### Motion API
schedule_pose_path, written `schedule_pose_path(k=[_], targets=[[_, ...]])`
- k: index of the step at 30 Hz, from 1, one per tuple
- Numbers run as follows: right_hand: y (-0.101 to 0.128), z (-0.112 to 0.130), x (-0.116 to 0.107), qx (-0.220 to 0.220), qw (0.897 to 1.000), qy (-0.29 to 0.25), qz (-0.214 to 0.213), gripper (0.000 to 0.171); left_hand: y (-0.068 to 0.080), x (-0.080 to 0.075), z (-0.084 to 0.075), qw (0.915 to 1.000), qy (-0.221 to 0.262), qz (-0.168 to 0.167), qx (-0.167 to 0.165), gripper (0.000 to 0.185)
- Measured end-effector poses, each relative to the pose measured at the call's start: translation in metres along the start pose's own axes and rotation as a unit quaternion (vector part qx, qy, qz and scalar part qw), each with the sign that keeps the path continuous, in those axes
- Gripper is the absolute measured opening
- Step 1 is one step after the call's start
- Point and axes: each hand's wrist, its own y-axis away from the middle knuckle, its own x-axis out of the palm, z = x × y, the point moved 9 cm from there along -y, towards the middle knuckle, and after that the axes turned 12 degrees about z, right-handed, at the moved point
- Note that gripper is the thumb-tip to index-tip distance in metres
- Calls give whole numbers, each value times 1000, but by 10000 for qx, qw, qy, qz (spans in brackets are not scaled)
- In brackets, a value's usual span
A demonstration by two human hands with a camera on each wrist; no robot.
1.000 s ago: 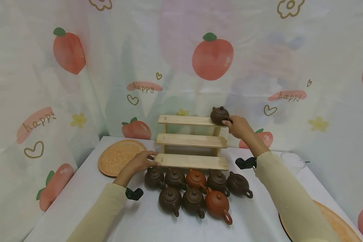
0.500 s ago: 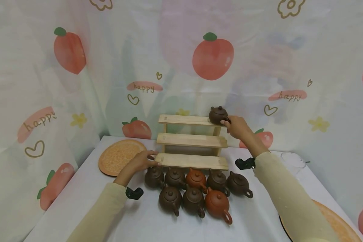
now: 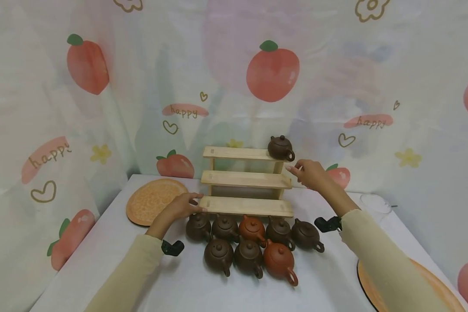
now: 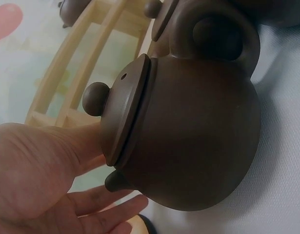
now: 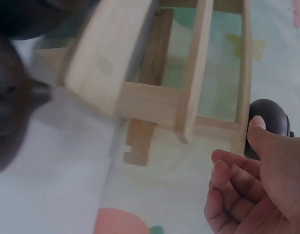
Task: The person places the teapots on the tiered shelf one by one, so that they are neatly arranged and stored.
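Observation:
A dark brown teapot sits at the right end of the top tier of a three-tier wooden display stand. My right hand is just below and right of its handle, holding nothing, fingers loosely bent; in the right wrist view the thumb overlaps the teapot. With thumb and finger my left hand grips the left end of the lowest tier. Close by it stands a dark teapot, which partly hides these fingers in the left wrist view.
In front of the stand, several dark brown teapots and two reddish ones crowd together on the white tabletop. A round orange-patterned mat lies at the back left, another mat at the front right. A patterned cloth hangs behind.
My right hand has let go of the teapot's handle and drawn back slightly down and right. The teapot was shifted a little left on the top tier. The left hand stays in place.

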Motion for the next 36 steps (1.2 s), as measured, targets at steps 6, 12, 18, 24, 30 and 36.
schedule_pose_path(k=[6,12,18,24,30,36], targets=[[30,-17,27,-368,9993,-48,52,43,1,-1,1,10000,52,-28,36,63],[74,-34,49,-373,9991,33,-175,39,1,-1,-2,10000,34,-21,40,63],[116,-49,76,-97,9996,182,-186,38,1,1,-1,10000,10,-12,24,64],[142,-63,102,381,9992,-96,107,48,0,1,1,10000,11,-36,-16,64],[156,-71,118,741,9964,-83,409,51,1,2,-1,9999,-147,-47,-22,64],[158,-63,130,381,9983,93,428,36,1,2,-3,9999,-116,-43,105,63]])
